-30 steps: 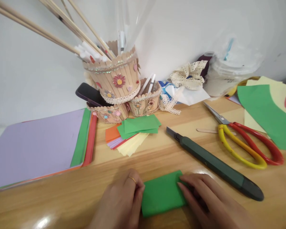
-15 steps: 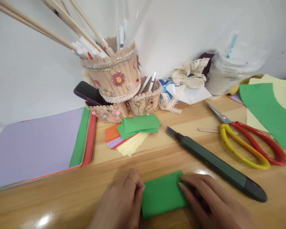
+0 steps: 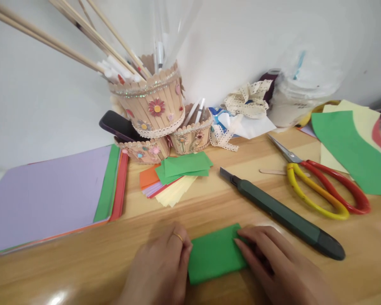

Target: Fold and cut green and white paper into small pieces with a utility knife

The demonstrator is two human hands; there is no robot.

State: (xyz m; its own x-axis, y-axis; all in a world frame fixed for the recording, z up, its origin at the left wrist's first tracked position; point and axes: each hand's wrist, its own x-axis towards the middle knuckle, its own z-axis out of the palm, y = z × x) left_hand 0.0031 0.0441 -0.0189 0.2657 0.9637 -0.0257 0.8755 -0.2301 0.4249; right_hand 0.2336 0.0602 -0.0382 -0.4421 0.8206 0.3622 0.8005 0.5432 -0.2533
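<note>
Between my two hands, low in the head view, is a small green rectangle of paper [image 3: 214, 255], slightly tilted above the wooden table. My left hand [image 3: 161, 267], with a ring on one finger, pinches its left edge. At the right edge, the thumb and fingers of my right hand [image 3: 276, 262] close on the paper. A dark green utility knife [image 3: 279, 212] lies just beyond my right hand, its blade pointing away to the left. Farther back is a fanned pile of coloured paper strips [image 3: 184, 167], green ones on top.
Scissors [image 3: 320, 182] with red and yellow handles lie at right beside cut paper sheets [image 3: 352, 144]. Craft-stick pots [image 3: 155, 101] with pens and sticks stand against the wall. A coloured paper stack [image 3: 51, 190] is at left; lace [image 3: 249, 99] and a plastic cup [image 3: 295, 97] are behind.
The view has shifted slightly, so things at right sit a little farther left. Both hands keep hold of the green paper, in almost the same pose.
</note>
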